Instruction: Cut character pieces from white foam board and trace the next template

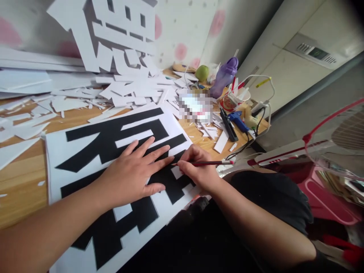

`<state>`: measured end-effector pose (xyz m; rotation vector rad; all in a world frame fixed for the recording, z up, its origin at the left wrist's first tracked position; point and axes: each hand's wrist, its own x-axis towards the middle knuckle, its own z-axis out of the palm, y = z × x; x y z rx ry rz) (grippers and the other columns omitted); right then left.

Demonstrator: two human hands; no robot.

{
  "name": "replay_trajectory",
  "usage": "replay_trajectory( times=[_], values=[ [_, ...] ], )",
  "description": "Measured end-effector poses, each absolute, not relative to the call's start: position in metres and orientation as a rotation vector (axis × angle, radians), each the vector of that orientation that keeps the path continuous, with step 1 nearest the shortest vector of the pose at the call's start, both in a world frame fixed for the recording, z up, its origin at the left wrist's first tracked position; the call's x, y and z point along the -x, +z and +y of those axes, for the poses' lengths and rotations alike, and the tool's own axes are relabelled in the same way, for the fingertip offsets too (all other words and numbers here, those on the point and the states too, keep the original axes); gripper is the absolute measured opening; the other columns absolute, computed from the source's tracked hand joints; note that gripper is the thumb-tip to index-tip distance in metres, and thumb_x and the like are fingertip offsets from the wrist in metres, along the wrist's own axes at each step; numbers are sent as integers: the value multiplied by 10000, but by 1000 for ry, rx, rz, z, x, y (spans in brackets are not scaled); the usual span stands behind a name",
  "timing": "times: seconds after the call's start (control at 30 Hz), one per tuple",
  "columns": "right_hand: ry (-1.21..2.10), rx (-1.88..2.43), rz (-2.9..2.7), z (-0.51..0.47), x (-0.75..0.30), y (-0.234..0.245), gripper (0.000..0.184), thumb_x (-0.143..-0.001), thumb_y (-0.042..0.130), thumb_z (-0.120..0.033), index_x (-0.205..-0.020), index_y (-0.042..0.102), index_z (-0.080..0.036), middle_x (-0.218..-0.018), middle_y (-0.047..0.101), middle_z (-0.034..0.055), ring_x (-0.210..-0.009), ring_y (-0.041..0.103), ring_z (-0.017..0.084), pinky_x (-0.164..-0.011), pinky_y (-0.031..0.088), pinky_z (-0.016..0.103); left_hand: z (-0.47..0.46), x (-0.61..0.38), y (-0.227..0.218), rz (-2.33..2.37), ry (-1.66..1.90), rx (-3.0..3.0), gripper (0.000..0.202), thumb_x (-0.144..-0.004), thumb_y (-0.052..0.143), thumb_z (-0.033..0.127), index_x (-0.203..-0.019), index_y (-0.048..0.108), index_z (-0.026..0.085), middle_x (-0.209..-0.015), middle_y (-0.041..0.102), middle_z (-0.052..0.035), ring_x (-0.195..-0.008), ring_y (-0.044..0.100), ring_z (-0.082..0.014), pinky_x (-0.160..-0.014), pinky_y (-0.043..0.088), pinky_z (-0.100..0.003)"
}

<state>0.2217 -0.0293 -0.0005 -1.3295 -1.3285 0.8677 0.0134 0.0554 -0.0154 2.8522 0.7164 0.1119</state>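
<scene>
A white sheet with large black block characters [170, 117] lies on the wooden table, its near side at the table's front. My left hand [133, 170] rests flat on the sheet, fingers spread over the black print. Close to its fingertips, my right hand [200, 168] is closed around a dark red pencil [212, 163]. The pencil's tip points left, at the black print beside my left little finger. Whether the tip touches the sheet is hard to tell.
White cut-out scraps [133, 89] cover the table's back, below an upright white cut-out character [119, 34]. At the right stand a purple bottle [224, 77], a white tub [237, 96], a blue glue gun [239, 120] and a black cutter [228, 124]. A fan [341, 136] stands beyond the table.
</scene>
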Motion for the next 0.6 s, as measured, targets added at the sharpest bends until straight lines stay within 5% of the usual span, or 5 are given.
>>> replay_trajectory(
  times=[0.6],
  values=[
    [554, 1471, -1428, -32, -217, -3, 313, -793, 630, -263, -563, 422, -218, -492, 482, -52, -448, 425, 86, -447, 348, 217, 54, -12, -13, 619, 219, -2928, 619, -857, 476, 687, -1443, 346, 540, -1605, 301, 86, -1485, 155, -378, -1166, 71, -592]
  ],
)
